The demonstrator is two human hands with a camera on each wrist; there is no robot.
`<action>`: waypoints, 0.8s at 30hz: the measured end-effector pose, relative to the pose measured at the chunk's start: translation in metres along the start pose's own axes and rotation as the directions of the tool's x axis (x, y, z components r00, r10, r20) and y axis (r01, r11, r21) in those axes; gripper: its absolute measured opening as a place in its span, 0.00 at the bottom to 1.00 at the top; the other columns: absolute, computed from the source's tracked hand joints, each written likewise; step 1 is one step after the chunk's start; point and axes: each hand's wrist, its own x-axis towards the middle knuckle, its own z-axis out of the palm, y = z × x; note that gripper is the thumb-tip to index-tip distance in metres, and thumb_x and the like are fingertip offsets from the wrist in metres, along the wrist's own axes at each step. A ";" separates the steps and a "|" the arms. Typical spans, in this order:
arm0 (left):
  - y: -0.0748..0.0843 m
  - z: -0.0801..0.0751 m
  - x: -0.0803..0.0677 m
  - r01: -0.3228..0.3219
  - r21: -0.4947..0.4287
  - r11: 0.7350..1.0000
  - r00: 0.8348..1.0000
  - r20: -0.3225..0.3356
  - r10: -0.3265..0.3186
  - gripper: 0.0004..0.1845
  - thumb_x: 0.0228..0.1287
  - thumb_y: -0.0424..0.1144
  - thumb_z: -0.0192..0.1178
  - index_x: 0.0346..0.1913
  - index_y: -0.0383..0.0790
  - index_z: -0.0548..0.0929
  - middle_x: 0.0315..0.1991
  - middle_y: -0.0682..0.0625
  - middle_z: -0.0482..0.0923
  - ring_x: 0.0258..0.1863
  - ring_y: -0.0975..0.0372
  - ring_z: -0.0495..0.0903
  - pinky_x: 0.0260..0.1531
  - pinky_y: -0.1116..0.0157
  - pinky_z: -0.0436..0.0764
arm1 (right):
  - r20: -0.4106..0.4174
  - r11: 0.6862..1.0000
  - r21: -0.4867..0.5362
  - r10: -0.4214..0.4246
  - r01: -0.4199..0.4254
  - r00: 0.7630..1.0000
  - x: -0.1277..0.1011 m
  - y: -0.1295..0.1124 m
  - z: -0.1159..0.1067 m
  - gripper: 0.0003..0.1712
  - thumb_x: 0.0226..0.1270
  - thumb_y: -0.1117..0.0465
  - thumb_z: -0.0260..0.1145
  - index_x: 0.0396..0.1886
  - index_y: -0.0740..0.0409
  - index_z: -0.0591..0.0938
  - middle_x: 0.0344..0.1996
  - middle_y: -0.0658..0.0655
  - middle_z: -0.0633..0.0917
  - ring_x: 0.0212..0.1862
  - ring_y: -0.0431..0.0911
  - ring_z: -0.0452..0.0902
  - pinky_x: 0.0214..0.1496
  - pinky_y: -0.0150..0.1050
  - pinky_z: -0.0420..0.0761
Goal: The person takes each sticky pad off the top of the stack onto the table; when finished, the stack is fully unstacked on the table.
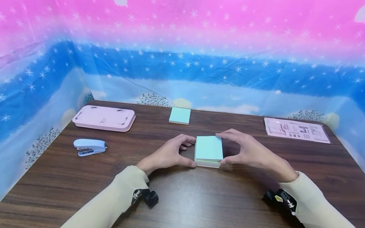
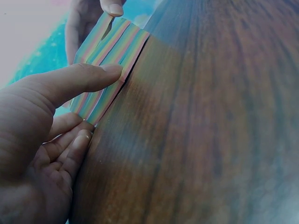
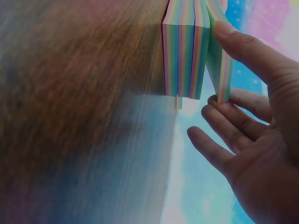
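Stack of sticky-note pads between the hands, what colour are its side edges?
Rainbow pastel stripes, clearest in the right wrist view.

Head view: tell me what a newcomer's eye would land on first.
Mid-table, the left hand and right hand hold a stack of sticky-note pads from either side. Behind, a pink-and-blue snowflake backdrop fills the wall. A blue stapler and a pink case lie at the table's left.

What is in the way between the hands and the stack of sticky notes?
Nothing visible is. The left hand touches the left side of the stack of sticky notes with its thumb and fingers, and the right hand touches its right side. The single pad and the stapler lie apart.
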 end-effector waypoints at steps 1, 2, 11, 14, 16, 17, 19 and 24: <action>0.000 0.000 0.000 -0.002 0.000 1.000 1.000 0.000 0.002 0.42 0.52 0.42 0.83 0.71 0.37 0.77 0.65 0.48 0.77 0.62 0.56 0.77 0.65 0.61 0.77 | -0.004 1.000 0.001 -0.001 0.001 1.000 0.000 0.000 0.000 0.48 0.56 0.48 0.86 0.74 0.57 0.78 0.67 0.54 0.80 0.68 0.55 0.76 0.68 0.62 0.77; 0.000 0.000 0.000 -0.001 -0.002 1.000 1.000 0.000 0.001 0.42 0.52 0.41 0.83 0.70 0.37 0.77 0.65 0.48 0.77 0.62 0.57 0.77 0.65 0.61 0.77 | -0.007 1.000 0.001 -0.001 0.001 1.000 -0.001 0.000 -0.001 0.48 0.56 0.48 0.86 0.74 0.57 0.78 0.67 0.54 0.80 0.68 0.55 0.76 0.67 0.62 0.77; 0.002 0.000 -0.002 -0.001 0.016 1.000 1.000 -0.009 0.001 0.42 0.51 0.41 0.84 0.70 0.36 0.78 0.64 0.48 0.77 0.61 0.57 0.77 0.64 0.62 0.78 | -0.021 1.000 0.029 0.009 -0.009 1.000 -0.003 -0.001 -0.003 0.49 0.55 0.46 0.86 0.75 0.54 0.78 0.68 0.52 0.79 0.69 0.55 0.75 0.68 0.63 0.76; 0.002 0.001 -0.002 -0.004 0.020 1.000 1.000 -0.007 0.004 0.42 0.52 0.41 0.84 0.70 0.36 0.78 0.64 0.48 0.77 0.61 0.57 0.77 0.63 0.62 0.78 | -0.026 0.999 0.033 0.007 -0.006 1.000 -0.004 -0.001 -0.003 0.48 0.55 0.48 0.86 0.75 0.54 0.78 0.67 0.52 0.80 0.69 0.55 0.75 0.68 0.64 0.76; 0.002 0.001 -0.001 -0.003 0.018 1.000 1.000 -0.003 0.003 0.42 0.52 0.41 0.84 0.70 0.36 0.78 0.64 0.48 0.77 0.61 0.57 0.77 0.63 0.62 0.78 | -0.031 1.000 0.029 0.007 -0.006 0.999 -0.005 -0.001 -0.004 0.48 0.56 0.48 0.86 0.75 0.54 0.78 0.67 0.52 0.80 0.69 0.55 0.75 0.67 0.64 0.77; 0.002 0.002 -0.001 -0.003 0.018 1.000 1.000 -0.002 0.003 0.42 0.52 0.41 0.84 0.70 0.36 0.78 0.64 0.48 0.77 0.61 0.57 0.77 0.64 0.62 0.78 | -0.034 1.000 0.028 0.007 -0.006 0.999 -0.006 0.000 -0.004 0.48 0.56 0.48 0.86 0.75 0.53 0.78 0.67 0.52 0.80 0.69 0.55 0.75 0.67 0.64 0.77; 0.001 0.002 -0.002 -0.002 0.015 1.000 1.000 -0.002 0.002 0.42 0.52 0.41 0.84 0.70 0.36 0.78 0.64 0.47 0.77 0.61 0.57 0.77 0.64 0.62 0.78 | -0.038 1.000 0.027 0.007 -0.006 0.999 -0.006 0.000 -0.004 0.48 0.55 0.47 0.87 0.74 0.53 0.78 0.67 0.51 0.80 0.69 0.55 0.75 0.67 0.64 0.77; 0.001 0.000 -0.002 -0.005 0.010 1.000 1.000 -0.015 0.005 0.42 0.51 0.41 0.84 0.69 0.35 0.78 0.64 0.47 0.77 0.61 0.56 0.77 0.64 0.61 0.78 | -0.038 0.999 0.040 0.015 -0.014 0.999 -0.004 0.001 -0.008 0.50 0.53 0.45 0.87 0.75 0.51 0.78 0.68 0.48 0.79 0.70 0.53 0.74 0.68 0.62 0.76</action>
